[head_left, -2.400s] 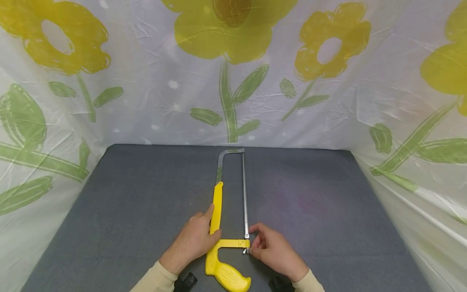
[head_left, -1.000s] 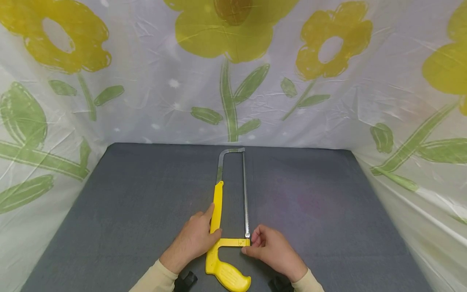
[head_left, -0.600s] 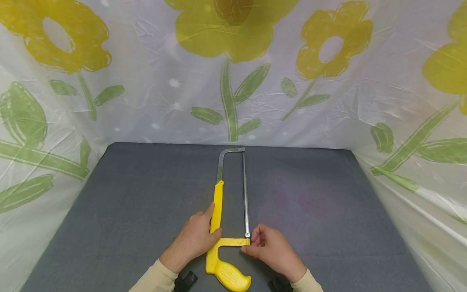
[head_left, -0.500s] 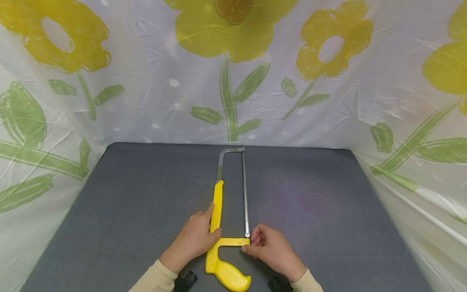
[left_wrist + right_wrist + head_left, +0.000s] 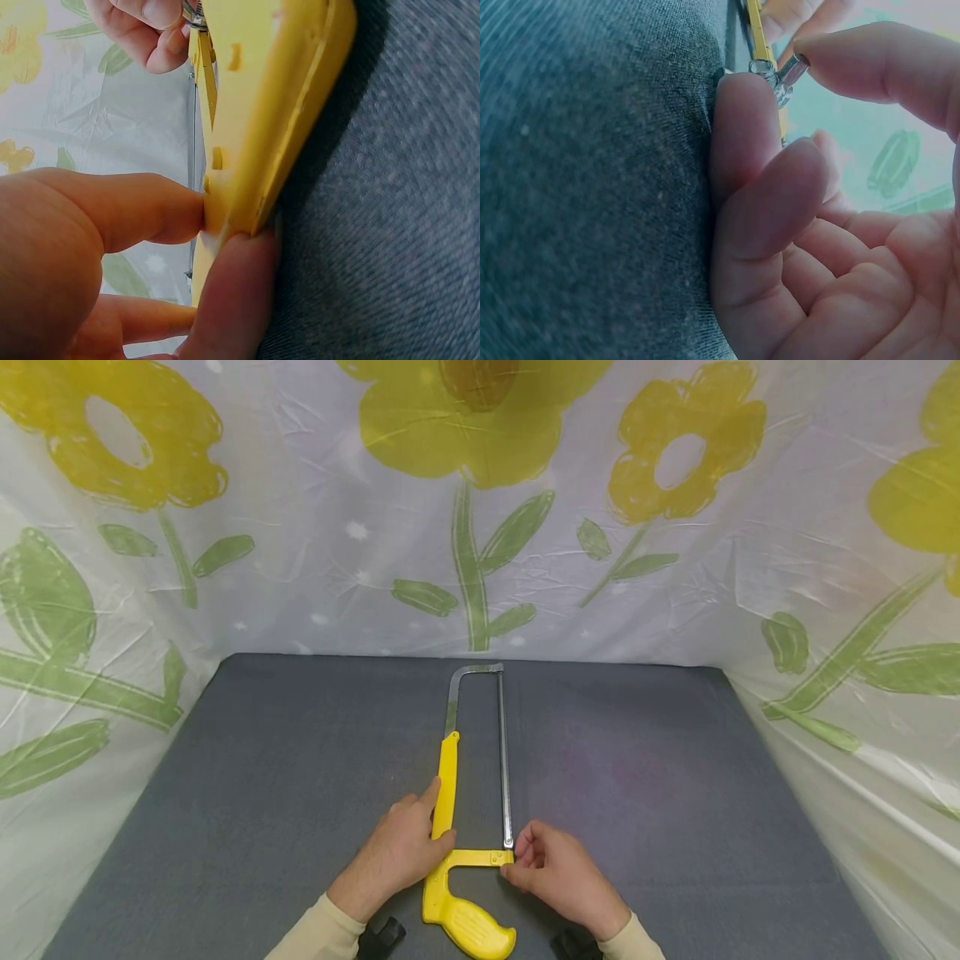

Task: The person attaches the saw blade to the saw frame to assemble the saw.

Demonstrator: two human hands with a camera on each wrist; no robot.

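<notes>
**Both hands on a yellow hacksaw lying flat on the desk**

Left hand (image 5: 401, 850) grips the yellow back bar of the hacksaw (image 5: 447, 793), just above the corner where the bar meets the handle. In the left wrist view its thumb and one finger press the yellow plastic (image 5: 262, 135) from opposite sides, pinching it against the grey surface. Right hand (image 5: 558, 870) is curled at the near end of the blade (image 5: 504, 760), where the yellow cross arm ends. In the right wrist view its thumb and forefinger close on a small metal screw fitting (image 5: 780, 76) that sticks out of that end; the other fingers are bent in toward the palm and hold nothing else.

The hacksaw lies flat near the middle of the desk (image 5: 262, 760), which is covered in dark grey cloth. Its handle (image 5: 468, 925) points at the person, between the two wrists, and its metal frame runs away toward the far edge, with the thin blade on the right side of the frame. Both forearms wear pale cream sleeves (image 5: 318, 935). A thin plastic sheet printed with big yellow flowers and green leaves (image 5: 465, 427) hangs behind the desk and along both sides.
</notes>
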